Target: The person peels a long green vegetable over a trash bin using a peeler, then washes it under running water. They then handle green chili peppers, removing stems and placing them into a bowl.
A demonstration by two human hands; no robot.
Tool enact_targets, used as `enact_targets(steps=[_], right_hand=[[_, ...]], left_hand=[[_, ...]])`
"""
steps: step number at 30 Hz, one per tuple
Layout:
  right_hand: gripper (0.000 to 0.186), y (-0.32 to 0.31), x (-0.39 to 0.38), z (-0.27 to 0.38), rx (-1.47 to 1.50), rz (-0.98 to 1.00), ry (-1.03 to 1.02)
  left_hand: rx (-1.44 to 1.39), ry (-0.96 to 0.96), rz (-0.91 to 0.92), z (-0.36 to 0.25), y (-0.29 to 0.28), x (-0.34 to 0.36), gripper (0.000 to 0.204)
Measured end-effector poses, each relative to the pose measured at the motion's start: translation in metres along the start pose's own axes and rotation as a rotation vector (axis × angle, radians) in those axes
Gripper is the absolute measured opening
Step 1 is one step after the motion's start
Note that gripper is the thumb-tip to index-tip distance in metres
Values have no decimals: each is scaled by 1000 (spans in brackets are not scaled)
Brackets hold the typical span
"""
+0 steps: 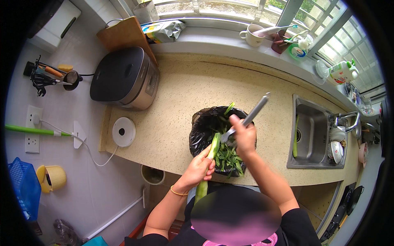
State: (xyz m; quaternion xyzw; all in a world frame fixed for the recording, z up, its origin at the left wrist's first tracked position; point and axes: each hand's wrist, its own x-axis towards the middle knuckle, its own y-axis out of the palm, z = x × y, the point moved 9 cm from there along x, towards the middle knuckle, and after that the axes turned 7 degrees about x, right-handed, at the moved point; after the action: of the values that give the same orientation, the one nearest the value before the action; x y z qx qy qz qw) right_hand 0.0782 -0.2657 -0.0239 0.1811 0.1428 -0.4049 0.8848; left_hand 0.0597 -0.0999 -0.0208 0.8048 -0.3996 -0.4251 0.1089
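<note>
My left hand (198, 169) is wrapped round a long pale-green celtuce stalk (201, 190), which slants upward over a bin lined with a black plastic bag (200, 130). In my right hand (245, 138) is a peeler (256, 110) with a grey handle pointing up and right. Its metal head is close to the stalk's upper end; blur and my fingers hide whether they touch. Green leaves and strips (225, 159) lie in the bag below. One more green stalk (295, 141) rests along the left side of the sink (316, 165).
A rice cooker (119, 78) stands at the back left before a wooden cutting board (123, 36). A round white device (124, 132) with a cord sits near the counter's left end. Bowls (336, 151) are at the sink's right. A mug (251, 36) and bottles line the windowsill.
</note>
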Motion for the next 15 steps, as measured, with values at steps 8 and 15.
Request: enact_targets(steps=[8, 15], right_hand=[[28, -26, 29, -21, -67, -246, -88], [27, 1, -3, -3, 21, -10, 40]], left_hand=[[31, -47, 131, -3, 25, -10, 49], [134, 50, -35, -9, -3, 1, 50]])
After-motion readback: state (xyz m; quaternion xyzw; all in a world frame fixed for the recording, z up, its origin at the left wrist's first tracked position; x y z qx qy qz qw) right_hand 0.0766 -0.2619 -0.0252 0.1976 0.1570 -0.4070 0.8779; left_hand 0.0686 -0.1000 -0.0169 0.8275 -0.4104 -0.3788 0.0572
